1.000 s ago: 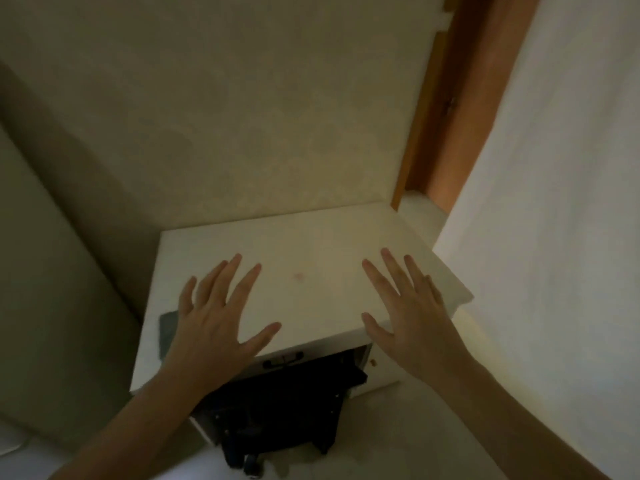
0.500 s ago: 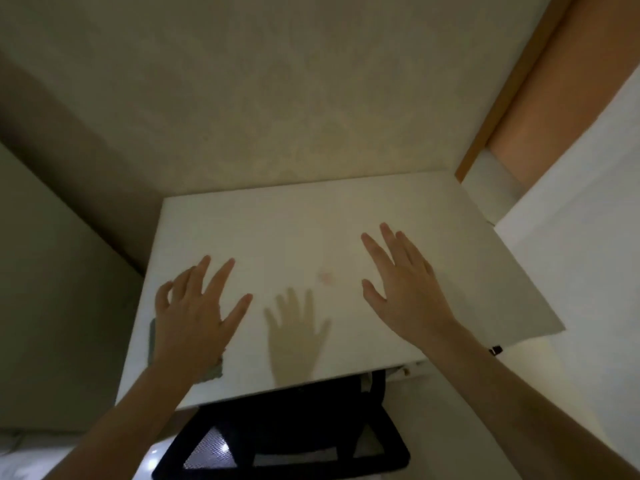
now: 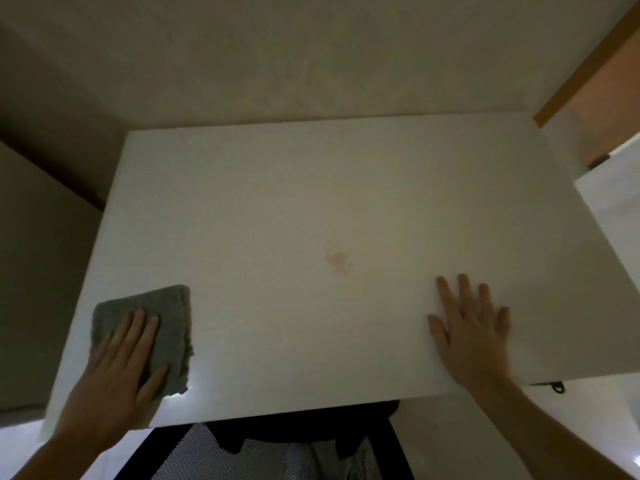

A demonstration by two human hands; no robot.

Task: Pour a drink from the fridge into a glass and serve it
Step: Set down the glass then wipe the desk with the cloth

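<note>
item 1, far left: your left hand point(image 3: 117, 368), palm down, fingers point(image 3: 133, 329) together and flat, pressing a grey cloth point(image 3: 162, 327) onto the near-left corner of the white counter point(image 3: 311, 188); not clamped on the cloth, only resting on top of it.

item 2, centre: a faint pinkish stain point(image 3: 338, 262) on the counter, well apart from the cloth and nearer your right hand.

item 3, below centre: a dark mesh chair point(image 3: 263, 452) tucked under the near edge.

item 4, right: your right hand point(image 3: 472, 336), palm flat on the bare counter, fingers point(image 3: 464, 289) spread apart, holding nothing.

item 5, the task's things: no fridge, drink or glass in view; where they stand cannot be told from here.

step in hand: judged to be preparation of the serving surface, though the dim light makes this uncertain. pouring not yet begun.

next move, as a judgement: slide the cloth right to the stain if you mean to clear it, then turn away to find the fridge and a glass.
</note>
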